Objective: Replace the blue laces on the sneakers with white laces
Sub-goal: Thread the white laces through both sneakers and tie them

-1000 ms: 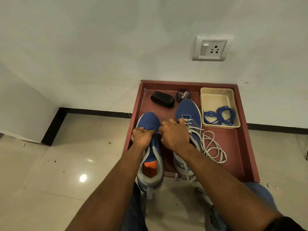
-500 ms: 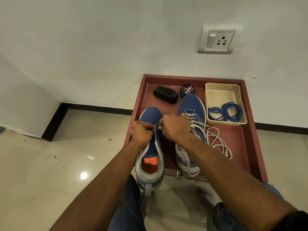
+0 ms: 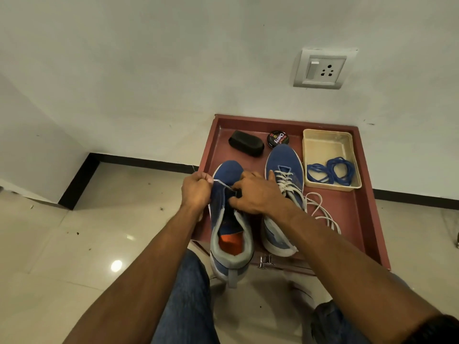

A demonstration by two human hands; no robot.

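Midway through relacing, a white lace (image 3: 221, 182) is pinched in the left hand (image 3: 196, 191) and drawn sideways from a front eyelet of the left sneaker (image 3: 229, 217) on the red tray (image 3: 367, 219), whose throat is gripped by the right hand (image 3: 255, 194). Judged next: threading the opposite eyelet. Removed blue laces (image 3: 331, 171) lie in the cream tub (image 3: 327, 142).

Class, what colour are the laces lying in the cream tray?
Blue laces, seen in the head view.
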